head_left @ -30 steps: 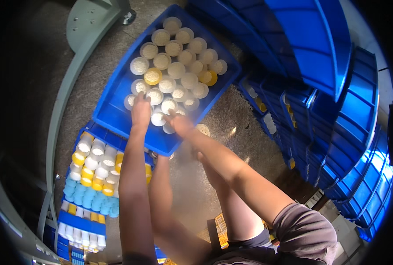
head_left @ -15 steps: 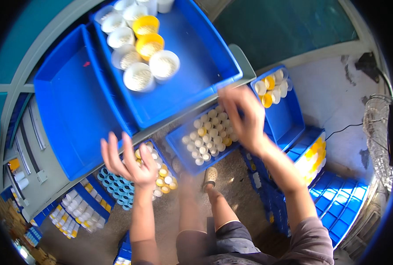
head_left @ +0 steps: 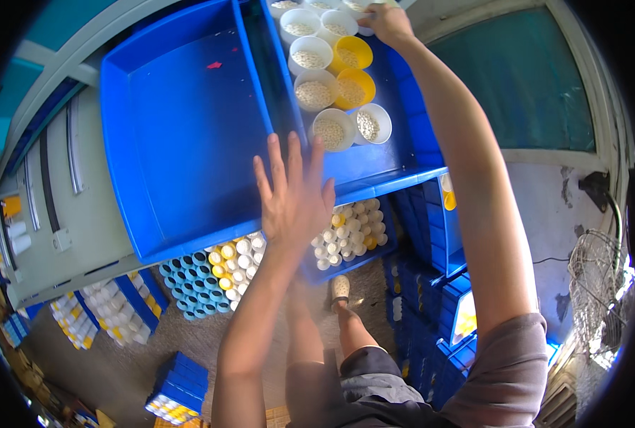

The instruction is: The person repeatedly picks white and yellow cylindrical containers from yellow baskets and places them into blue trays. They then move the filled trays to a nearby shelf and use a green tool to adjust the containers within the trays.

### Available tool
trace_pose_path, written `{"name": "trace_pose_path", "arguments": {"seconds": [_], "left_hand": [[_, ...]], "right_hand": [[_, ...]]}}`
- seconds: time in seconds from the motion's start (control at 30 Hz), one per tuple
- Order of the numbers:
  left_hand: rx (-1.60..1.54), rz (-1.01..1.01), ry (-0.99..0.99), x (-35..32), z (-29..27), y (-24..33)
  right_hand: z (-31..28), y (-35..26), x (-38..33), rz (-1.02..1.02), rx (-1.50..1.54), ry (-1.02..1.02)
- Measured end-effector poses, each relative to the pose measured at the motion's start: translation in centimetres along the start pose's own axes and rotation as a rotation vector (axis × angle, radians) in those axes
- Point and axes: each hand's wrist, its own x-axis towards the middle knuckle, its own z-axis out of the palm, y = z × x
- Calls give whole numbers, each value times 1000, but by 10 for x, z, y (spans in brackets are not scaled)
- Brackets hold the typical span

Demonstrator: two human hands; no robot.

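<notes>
At the far end of the right blue tray (head_left: 378,187), my right hand (head_left: 390,23) has its fingers bent onto the rim of a white cup (head_left: 354,6), partly cut off by the picture's top edge. My left hand (head_left: 290,196), a little blurred, is open with spread fingers over the near edges of the two trays, holding nothing. Beside its fingertips stand white cups (head_left: 342,138) of small pale pieces. Two yellow cups (head_left: 367,91) with the same filling sit among the white ones along the tray's left side.
The left blue tray (head_left: 182,135) holds a small red scrap (head_left: 214,65). Below the bench, a lower blue tray (head_left: 317,277) carries many white and yellow cups, beside blue-green cups (head_left: 196,289). Blue crates (head_left: 421,314) are stacked at right. A wall and cable (head_left: 613,203) lie beyond.
My right hand has gone from above the bench's front edge to the far cups. My left hand has moved right and up. The view has shifted, so the trays appear further right.
</notes>
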Motion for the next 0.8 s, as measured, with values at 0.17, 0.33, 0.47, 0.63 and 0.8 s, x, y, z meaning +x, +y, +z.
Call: {"name": "trace_pose_path", "arguments": {"seconds": [0.17,0.33,0.47,0.63,0.8], "left_hand": [[-43,-12,77,-1,2,-2],[46,20,245,-5,20,-4],[78,36,317,-3,15,-2],[-100,83,515,-58,27,21],[-417,-405,226,-282,110,86]], "right_hand": [[-79,-97,-125,-318,-723,159],[-145,-179,-314,-304,-973,14],[-144,-159,-425,-106,-831,-380],[-52,12,-485,226,-579,-820],[109,217,-526,197,-481,-486]]}}
